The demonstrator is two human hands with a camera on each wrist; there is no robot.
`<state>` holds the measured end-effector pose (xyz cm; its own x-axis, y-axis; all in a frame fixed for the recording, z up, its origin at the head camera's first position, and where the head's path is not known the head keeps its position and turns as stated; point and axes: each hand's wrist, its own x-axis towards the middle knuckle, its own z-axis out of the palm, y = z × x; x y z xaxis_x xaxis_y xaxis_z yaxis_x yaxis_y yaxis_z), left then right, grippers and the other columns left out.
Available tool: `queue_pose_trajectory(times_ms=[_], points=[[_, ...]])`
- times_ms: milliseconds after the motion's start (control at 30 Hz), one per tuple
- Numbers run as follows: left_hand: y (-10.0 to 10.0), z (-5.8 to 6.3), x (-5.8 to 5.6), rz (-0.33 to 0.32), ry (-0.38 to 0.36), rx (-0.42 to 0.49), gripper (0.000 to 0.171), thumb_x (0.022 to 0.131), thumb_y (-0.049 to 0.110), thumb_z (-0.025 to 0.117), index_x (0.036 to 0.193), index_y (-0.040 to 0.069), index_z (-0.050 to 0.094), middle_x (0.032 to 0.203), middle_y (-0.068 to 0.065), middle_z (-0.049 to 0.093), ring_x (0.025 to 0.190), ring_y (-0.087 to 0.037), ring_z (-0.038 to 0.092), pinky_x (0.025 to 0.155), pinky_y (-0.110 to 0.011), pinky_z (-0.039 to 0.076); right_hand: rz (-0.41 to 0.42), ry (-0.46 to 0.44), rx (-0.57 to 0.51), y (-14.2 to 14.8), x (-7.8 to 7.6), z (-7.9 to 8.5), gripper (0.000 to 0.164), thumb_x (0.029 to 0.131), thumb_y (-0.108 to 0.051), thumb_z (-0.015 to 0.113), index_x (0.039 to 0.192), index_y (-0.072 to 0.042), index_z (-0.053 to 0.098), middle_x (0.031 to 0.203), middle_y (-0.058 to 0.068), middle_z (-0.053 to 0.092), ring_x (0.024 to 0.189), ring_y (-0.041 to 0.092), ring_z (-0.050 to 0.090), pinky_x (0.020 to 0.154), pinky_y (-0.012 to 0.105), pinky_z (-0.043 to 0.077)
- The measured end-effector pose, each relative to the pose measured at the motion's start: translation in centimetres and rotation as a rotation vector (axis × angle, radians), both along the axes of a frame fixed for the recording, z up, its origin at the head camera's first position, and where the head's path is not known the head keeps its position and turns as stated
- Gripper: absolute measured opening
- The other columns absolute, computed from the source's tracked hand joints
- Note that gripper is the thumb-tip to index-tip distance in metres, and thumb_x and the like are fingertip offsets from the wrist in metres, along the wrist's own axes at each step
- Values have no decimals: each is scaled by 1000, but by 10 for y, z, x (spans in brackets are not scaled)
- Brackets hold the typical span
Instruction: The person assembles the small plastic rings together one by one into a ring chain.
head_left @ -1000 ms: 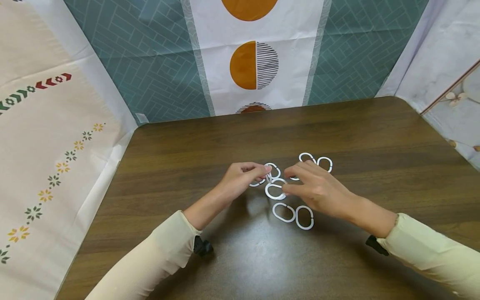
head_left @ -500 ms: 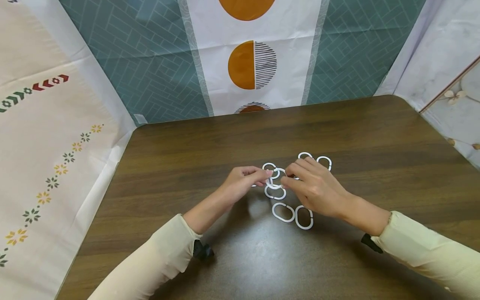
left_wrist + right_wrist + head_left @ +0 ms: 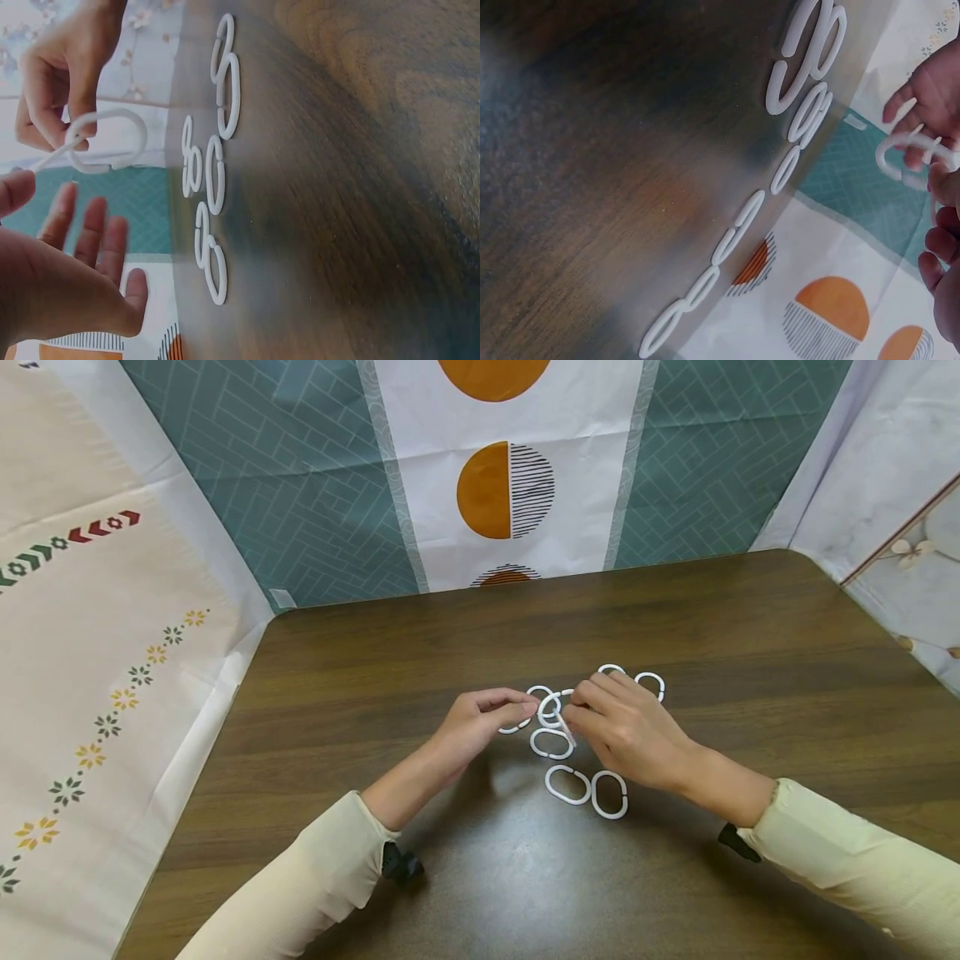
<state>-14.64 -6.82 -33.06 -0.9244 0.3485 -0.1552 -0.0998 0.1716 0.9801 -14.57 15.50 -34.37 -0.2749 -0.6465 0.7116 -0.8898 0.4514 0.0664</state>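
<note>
My right hand [image 3: 630, 735] pinches a white plastic oval curtain ring [image 3: 143, 139] between thumb and fingers, above the table. A second white curtain ring [image 3: 54, 154], nearly edge-on, passes through the first one in the left wrist view. Its far end comes close to my left thumb; whether they touch, I cannot tell. My left hand [image 3: 465, 735] is to the left of the rings, its fingers spread and extended in the left wrist view. Part of the held ring is hidden behind my right fingers.
Several more white rings lie on the brown wooden table [image 3: 360, 677]: a near pair [image 3: 547, 783], one just beyond it [image 3: 532, 742], a few by the left fingertips, and a far pair [image 3: 649, 674] partly behind the right hand. Patterned cloths [image 3: 322, 510] hang around the table.
A second earlier, my left hand pinched a ring and my right fingers were apart near it. Now the right hand holds the linked rings and my left fingers have loosened.
</note>
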Motion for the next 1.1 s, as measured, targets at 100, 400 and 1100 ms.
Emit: queue_pose_trajectory(times_ms=[100, 400, 1100], points=[[2, 0, 1, 15, 21, 21, 25, 87, 22, 71, 107, 6, 73, 104, 0, 71, 99, -12, 62, 93, -37, 45, -13, -12, 8, 1, -1, 0, 19, 97, -8, 50, 85, -4, 64, 81, 4, 51, 73, 23, 50, 69, 37, 41], [7, -2, 1, 52, 107, 14, 19, 84, 15, 75, 97, 3, 74, 90, -1, 71, 85, -11, 63, 77, -24, 48, -2, -54, 13, 0, -2, 1, 6, 90, -4, 60, 88, -4, 66, 84, 4, 53, 78, 23, 51, 71, 37, 41], [-4, -3, -3, 164, 81, -20, 15, 85, 13, 73, 96, 2, 72, 88, 1, 67, 84, -12, 58, 76, -25, 44, -471, -588, 77, 93, -35, -16, 50, 74, -21, 84, 117, -4, 66, 103, 10, 62, 100, 31, 55, 79, 49, 38]])
